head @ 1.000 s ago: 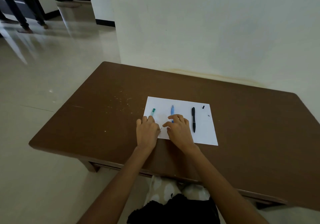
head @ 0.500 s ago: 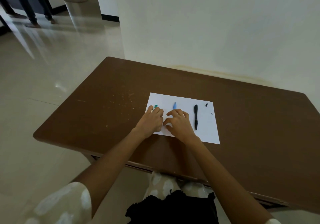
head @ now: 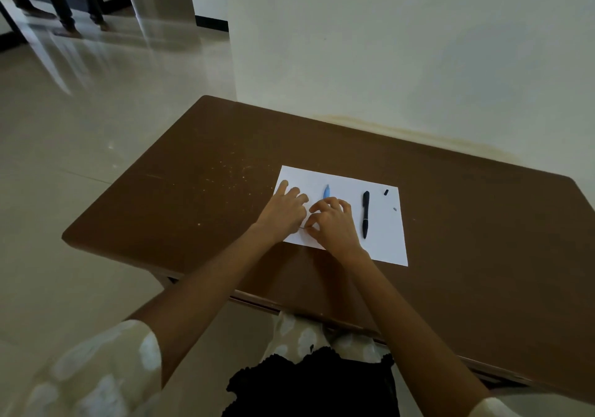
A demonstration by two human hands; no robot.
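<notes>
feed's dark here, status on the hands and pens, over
Left hand and right hand down on the paper, grips unclear. Blue pen tip shows past right hand. Black pen lies apart, untouched.

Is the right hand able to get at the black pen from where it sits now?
Probably yes. The black pen lies uncovered on the paper, just to the right of the right hand, with only blank sheet between them.

Short-sleeved top, pale cream with soft white blotches: left sleeve (head: 96, 368) down at 7 o'clock, a sliver of right sleeve (head: 505, 409) at 5. Same print on the lap fabric (head: 302, 336) at 6, with a black frilly-edged piece (head: 315, 381) on top. Arms are bare down to the left hand (head: 283, 213) and right hand (head: 335, 226).
</notes>
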